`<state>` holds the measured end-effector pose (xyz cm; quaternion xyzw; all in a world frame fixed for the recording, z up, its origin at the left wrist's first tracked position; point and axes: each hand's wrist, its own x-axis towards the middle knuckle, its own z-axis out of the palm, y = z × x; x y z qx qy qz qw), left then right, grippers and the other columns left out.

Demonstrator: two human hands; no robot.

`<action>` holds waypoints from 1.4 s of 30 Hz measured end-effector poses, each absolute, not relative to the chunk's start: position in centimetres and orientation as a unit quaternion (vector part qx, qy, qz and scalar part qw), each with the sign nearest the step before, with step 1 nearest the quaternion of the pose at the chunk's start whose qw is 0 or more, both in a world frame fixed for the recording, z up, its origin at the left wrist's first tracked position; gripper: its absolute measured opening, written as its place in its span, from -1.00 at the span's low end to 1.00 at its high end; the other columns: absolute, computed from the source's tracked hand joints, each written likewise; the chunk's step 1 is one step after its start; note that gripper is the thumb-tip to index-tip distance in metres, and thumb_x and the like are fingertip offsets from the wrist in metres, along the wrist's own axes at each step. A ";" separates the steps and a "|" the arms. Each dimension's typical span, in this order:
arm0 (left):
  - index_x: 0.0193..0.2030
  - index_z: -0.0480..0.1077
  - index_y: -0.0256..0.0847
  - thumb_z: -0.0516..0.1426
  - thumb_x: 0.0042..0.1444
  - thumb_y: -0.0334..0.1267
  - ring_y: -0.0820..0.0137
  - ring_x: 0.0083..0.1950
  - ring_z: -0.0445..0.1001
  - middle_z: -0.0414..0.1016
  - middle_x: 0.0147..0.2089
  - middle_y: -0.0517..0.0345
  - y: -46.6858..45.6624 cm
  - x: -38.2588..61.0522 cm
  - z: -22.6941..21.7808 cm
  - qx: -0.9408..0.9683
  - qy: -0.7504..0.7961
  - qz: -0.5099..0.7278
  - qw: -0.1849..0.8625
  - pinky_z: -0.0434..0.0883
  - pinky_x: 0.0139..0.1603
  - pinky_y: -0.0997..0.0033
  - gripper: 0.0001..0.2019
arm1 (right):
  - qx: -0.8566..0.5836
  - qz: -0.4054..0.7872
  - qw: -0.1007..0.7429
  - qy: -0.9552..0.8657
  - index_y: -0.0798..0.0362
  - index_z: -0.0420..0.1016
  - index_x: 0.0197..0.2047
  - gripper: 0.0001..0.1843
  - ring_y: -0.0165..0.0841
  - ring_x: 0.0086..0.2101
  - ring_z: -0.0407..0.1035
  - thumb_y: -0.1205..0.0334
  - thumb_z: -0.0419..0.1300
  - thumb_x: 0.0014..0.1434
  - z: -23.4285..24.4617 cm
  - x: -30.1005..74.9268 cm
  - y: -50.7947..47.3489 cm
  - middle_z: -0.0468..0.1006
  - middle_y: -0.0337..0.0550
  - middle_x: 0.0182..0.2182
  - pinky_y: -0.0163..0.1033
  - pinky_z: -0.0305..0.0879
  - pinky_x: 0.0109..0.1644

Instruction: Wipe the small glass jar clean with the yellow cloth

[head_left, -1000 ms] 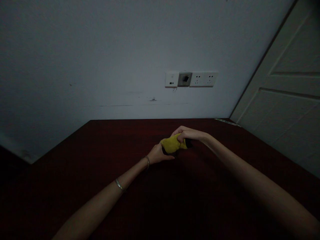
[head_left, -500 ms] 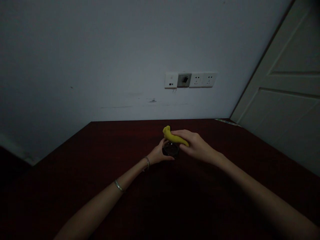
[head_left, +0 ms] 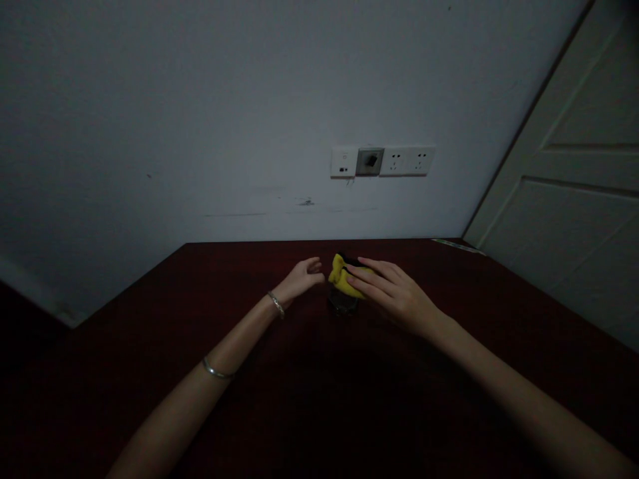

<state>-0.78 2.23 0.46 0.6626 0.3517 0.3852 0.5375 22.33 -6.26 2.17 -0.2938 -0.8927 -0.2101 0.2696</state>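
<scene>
A yellow cloth [head_left: 341, 280] lies bunched on top of a small dark jar [head_left: 342, 303] standing on the dark red table [head_left: 319, 399]. My right hand [head_left: 394, 293] rests on the cloth, its fingers stretched out flat and pressing it down. My left hand [head_left: 302, 277] hovers just left of the jar with fingers loosely curled and apart, holding nothing. Two thin bracelets [head_left: 275, 303] sit on my left forearm. The room is dim, so the jar's detail is hard to make out.
A white wall stands behind the table with a row of sockets and a switch plate [head_left: 382, 161]. A pale panelled door [head_left: 574, 199] is at the right. A thin strip [head_left: 456, 245] lies at the table's far right edge.
My left hand has let go of the jar and lifted up and left. My right hand has gone from pinching the cloth to laying its fingers flat on it over the jar.
</scene>
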 end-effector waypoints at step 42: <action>0.33 -0.03 -0.22 0.40 -0.29 -0.19 0.01 0.28 0.18 0.21 0.23 -0.27 1.8 0.0 -3.3 0.742 0.325 0.295 0.506 0.09 0.27 -0.10 0.04 | -0.438 0.070 0.027 -0.896 0.02 0.46 -0.01 -0.56 -0.22 -0.26 0.45 0.02 0.21 0.06 6.2 22.1 0.5 0.57 -0.05 -0.22 -0.19 0.27 -0.25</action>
